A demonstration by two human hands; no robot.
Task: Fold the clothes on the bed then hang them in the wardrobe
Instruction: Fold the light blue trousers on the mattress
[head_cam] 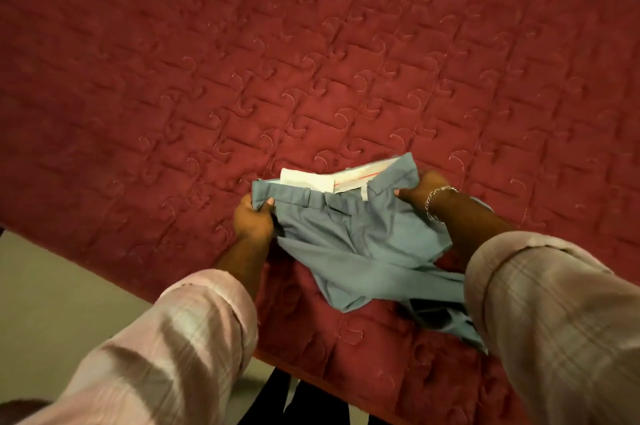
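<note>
Fingers (266,204) of the left hand (252,216) curled tight around the left end of the waistband, pinching the cloth just below centre frame. Fingers (407,194) of the right hand (427,190) closed on the right end of the same waistband, thumb on top. One metal bracelet (437,199) around the right wrist. Two pink checked sleeves (180,338), rolled back on the forearms, filling the lower left and lower right of the frame.

One pair of grey-blue trousers (353,237), waistband stretched between the two hands, white lining with a thin red line showing inside the open top. Legs bunched and crumpled toward the lower right, part hidden under the right sleeve.

One bed (311,61), covered by a dark red quilted cover with a stitched pattern of blocks and curls, filling most of the frame. Trousers lying on it near its lower edge. Pale floor (52,286) at the lower left beside the bed. Something pale at the upper left corner, too cut off to tell.
</note>
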